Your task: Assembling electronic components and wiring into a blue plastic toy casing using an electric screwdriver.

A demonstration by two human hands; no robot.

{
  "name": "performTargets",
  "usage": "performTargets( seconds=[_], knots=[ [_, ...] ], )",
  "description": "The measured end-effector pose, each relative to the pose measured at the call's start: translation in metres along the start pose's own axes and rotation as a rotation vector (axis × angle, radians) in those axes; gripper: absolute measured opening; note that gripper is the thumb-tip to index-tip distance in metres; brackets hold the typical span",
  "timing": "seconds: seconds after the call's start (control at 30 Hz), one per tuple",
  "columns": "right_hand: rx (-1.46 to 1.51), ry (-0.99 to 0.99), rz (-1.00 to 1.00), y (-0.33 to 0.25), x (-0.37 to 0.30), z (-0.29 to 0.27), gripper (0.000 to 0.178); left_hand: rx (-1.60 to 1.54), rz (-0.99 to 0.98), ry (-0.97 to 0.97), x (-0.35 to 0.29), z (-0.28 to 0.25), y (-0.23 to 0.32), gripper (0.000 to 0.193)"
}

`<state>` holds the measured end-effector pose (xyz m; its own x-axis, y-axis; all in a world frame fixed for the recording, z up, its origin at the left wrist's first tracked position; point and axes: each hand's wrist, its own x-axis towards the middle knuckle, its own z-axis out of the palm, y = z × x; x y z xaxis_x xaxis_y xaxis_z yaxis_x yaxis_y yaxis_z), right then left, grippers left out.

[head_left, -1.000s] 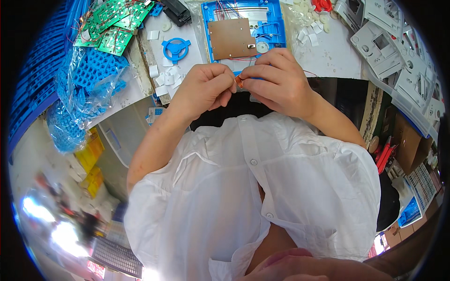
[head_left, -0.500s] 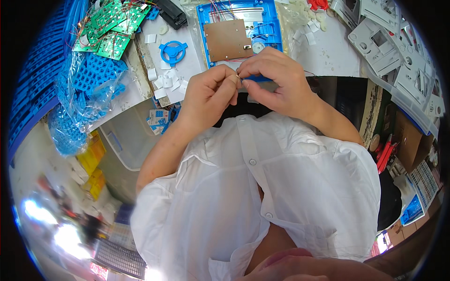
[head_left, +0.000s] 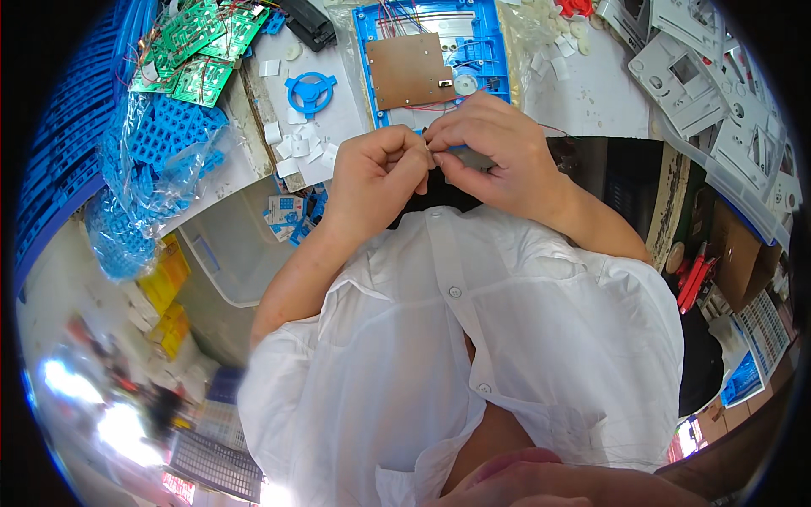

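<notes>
My left hand [head_left: 378, 176] and my right hand [head_left: 500, 150] meet at the fingertips, just in front of a blue plastic housing [head_left: 361, 51]. Both are pinched closed around something too small to make out. In the housing lies a brown circuit board [head_left: 408, 71], its flat side up, with a small white disc [head_left: 465, 84] to its right. Thin red and blue wires [head_left: 404, 15] rise behind the board. A thin red wire [head_left: 553, 129] shows beside my right hand. My fingers cover part of the housing's near edge.
Left of the housing lie a blue ring [head_left: 311, 95] and white paper pieces [head_left: 299, 145]. Green circuit boards [head_left: 196, 34] and bagged blue keypads [head_left: 169, 139] sit farther left. White panels [head_left: 680, 76] fill a clear bin at right. An open clear box [head_left: 232, 245] stands below the table edge.
Both hands stay together at almost the same spot. The fingertips have shifted slightly, and the red wire beside my right hand shows more now.
</notes>
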<state>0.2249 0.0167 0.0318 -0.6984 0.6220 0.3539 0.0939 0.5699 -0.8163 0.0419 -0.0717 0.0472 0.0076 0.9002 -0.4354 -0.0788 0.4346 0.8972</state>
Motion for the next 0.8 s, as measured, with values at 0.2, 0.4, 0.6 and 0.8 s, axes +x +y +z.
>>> performTargets(
  seconds=[0.2, 0.4, 0.6, 0.8],
  knots=[
    [-0.016, 0.01, 0.001, 0.001, -0.002, 0.001, 0.021, 0.018, 0.001, 0.013, -0.001, 0.002, -0.002, 0.021],
    [-0.002, 0.005, 0.024, -0.001, -0.002, 0.0, 0.02, 0.026, 0.031, 0.017, -0.002, 0.003, -0.005, 0.02],
    [-0.001, -0.029, 0.094, -0.006, -0.002, -0.005, 0.018, 0.132, 0.121, 0.057, -0.004, 0.008, -0.011, 0.017],
    [-0.008, -0.073, 0.201, -0.009, -0.002, -0.007, 0.015, 0.41, 0.286, 0.083, -0.003, 0.011, -0.01, 0.011]
  ],
)
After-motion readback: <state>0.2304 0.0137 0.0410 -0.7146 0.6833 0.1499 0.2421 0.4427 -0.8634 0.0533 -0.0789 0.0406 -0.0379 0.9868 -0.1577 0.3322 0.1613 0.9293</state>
